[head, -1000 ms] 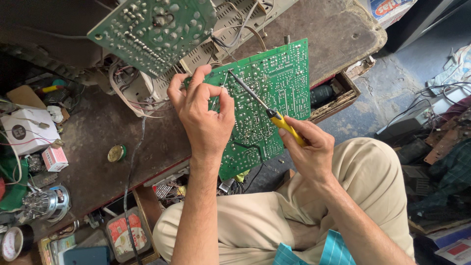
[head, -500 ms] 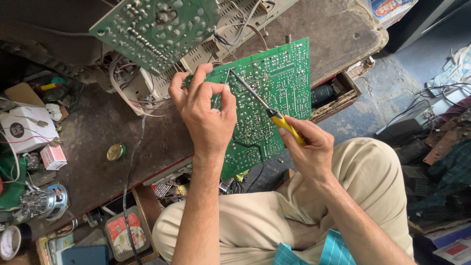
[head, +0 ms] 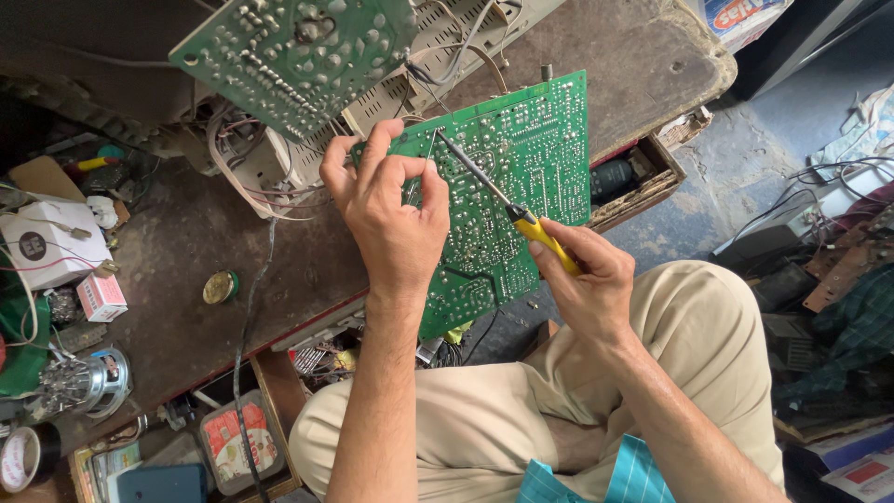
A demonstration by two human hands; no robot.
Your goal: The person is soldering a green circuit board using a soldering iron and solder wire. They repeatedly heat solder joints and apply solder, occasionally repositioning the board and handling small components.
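Left hand [head: 391, 219] pinching the upper edge of a green rectangular circuit board [head: 521, 177], tilted solder side up over the brown workbench [head: 186, 251] for access. Right hand [head: 587, 284] gripping a yellow-handled soldering iron [head: 507, 207], tip on the board.

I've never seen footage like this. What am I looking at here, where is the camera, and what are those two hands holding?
There is no machine here, only a person at work. The one picture comes from a camera worn on the person's head, looking down at their own hands and lap. The left hand grips the upper edge of a green circuit board, solder side up. The right hand holds a yellow-handled soldering iron whose tip rests on the board near the left fingers. The brown workbench carries a second circuit board with loose wires, a small round tin and a white box. Open drawers below hold clutter.
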